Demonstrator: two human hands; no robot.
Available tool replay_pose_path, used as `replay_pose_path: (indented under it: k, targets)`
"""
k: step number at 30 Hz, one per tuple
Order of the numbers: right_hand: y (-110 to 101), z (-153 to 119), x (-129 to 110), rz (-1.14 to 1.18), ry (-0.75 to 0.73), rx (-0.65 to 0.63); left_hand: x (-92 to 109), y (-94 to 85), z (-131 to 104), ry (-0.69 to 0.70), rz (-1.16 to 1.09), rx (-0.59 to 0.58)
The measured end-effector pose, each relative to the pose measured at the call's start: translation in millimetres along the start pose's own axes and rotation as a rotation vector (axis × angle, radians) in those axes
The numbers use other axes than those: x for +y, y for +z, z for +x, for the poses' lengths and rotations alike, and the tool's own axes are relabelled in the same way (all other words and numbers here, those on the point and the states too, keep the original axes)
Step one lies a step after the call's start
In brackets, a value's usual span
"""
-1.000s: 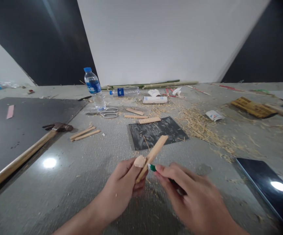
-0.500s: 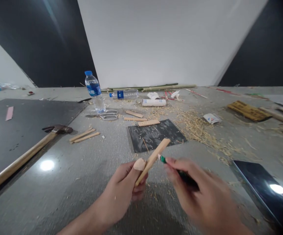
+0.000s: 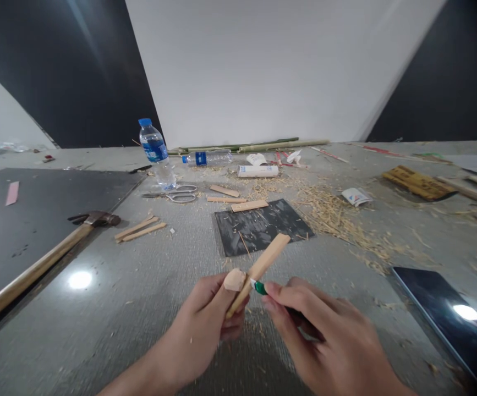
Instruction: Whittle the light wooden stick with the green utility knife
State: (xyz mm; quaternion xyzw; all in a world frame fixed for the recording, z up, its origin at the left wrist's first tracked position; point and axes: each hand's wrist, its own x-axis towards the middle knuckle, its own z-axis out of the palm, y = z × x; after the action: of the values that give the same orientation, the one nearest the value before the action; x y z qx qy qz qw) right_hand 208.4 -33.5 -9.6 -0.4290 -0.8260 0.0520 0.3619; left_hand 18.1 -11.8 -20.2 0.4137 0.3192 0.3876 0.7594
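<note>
My left hand (image 3: 207, 316) is closed around the lower part of a flat bamboo strip (image 3: 269, 257), the thumb pressed along its face. The thumb's tip carries a beige bandage or cover (image 3: 235, 280). The strip slants up and away to the right, its far end over the dark mat (image 3: 258, 228). My right hand (image 3: 321, 330) is wrapped around a small green-handled knife (image 3: 259, 287). The knife's pale tip meets the strip's right edge just past my left thumb. Most of the handle is hidden in my fingers.
Shavings (image 3: 337, 214) cover the floor beyond my right hand. A phone (image 3: 436, 313) lies to the right and a hammer (image 3: 93, 220) to the left. Scissors (image 3: 178, 193), cut strips (image 3: 141, 228) and an upright water bottle (image 3: 155, 151) are farther back.
My right hand has brought the knife left and down along the strip, nearer my left thumb. The left hand and strip have barely moved.
</note>
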Motion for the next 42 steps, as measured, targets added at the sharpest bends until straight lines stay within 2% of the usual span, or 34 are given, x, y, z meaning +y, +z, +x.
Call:
replay_pose_path:
  k: [14,19,22,24,27,29,31,35,39,42]
  targets:
    - [-1.6,2.1,-1.3,-0.047,-0.018,0.014,2.6,2.4,-0.3,0.052,0.05,0.033]
    - [-9.5,14.0,28.1,-0.117,0.171,0.024,-5.3,-1.5,3.3,0.007,0.044,0.072]
    - [-23.4,25.1,54.2,-0.221,0.367,0.153,-5.2,2.5,-1.5,0.013,0.168,0.045]
    - [-31.4,30.0,60.8,-0.226,0.43,0.232,-2.7,5.7,-6.7,0.017,0.338,0.028]
    - [-31.3,30.8,47.9,-0.038,0.454,0.306,0.9,6.5,-11.8,0.074,0.649,0.087]
    - [-24.5,28.2,33.2,0.212,0.512,0.273,2.1,5.0,-12.1,0.134,0.798,0.104]
    - [-17.4,25.2,22.5,0.493,0.633,0.223,2.1,3.1,-10.6,0.203,0.892,0.089]
    - [-12.6,23.0,18.2,0.888,0.851,0.129,-0.8,0.5,-7.0,0.297,0.973,0.09]
    - [-14.0,22.5,21.0,0.889,0.844,-0.001,-3.3,-0.8,-5.9,0.333,0.999,0.099]
    - [-10.9,20.5,21.7,0.82,0.812,-0.023,-1.9,-0.3,-6.8,0.309,0.981,0.107]
